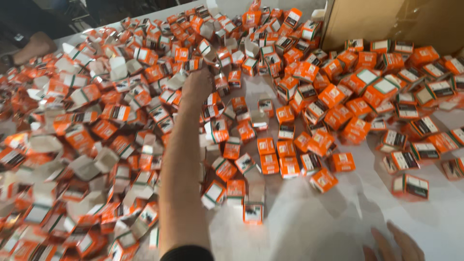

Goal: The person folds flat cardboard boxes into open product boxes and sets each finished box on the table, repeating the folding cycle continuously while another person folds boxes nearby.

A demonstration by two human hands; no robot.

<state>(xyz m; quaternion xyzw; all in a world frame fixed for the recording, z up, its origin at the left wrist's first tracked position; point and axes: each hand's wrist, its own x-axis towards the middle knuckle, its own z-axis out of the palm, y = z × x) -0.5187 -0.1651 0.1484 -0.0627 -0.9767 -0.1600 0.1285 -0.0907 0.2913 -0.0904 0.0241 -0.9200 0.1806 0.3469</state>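
Boxes: small orange cartons (270,145) with white and black panels, we see them heaped across the white desk (314,227), tipped every way, no shared long axis.
Left hand: our left hand (197,84) reaches far into the heap, fingers buried among cartons; grip we cannot tell.
Right hand: our right hand (394,246) lies flat and spread on bare desk, cartons well apart.
Flaps: many left-side cartons gape open.
Beyond: brown cardboard box (386,21) far right.

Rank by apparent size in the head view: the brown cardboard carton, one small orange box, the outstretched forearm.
1. Brown cardboard carton, though cut off by the frame.
2. Outstretched left forearm, enlarged by nearness.
3. Small orange box.
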